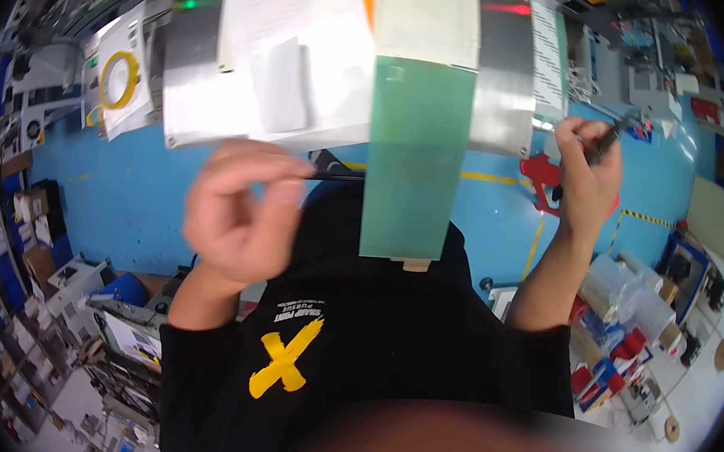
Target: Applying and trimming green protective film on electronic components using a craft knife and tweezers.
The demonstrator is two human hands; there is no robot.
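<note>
Black fabric of the person's shirt [384, 359], with a yellow cross mark on it, fills the lower middle and lies nearest the lens. Above it on the left, the left hand [241, 214] is raised with fingers curled and thumb and forefinger pinched together on one end of a thin black cable [336, 176]; that cable runs nearly level toward the right and passes behind a hanging green strip [410, 161], whose long axis is vertical with its lower edge free over the shirt. A metal panel [209, 98] with white paper sheets [296, 45] taped to it sits just above the left hand, leaving little room upward. Further right, the right hand [589, 174] is closed around a dark slender tool [610, 137] tilted up and right, with blue floor [121, 194] open behind it. Clear plastic bins [625, 295] stand lower right, contents too blurred to tell.
</note>
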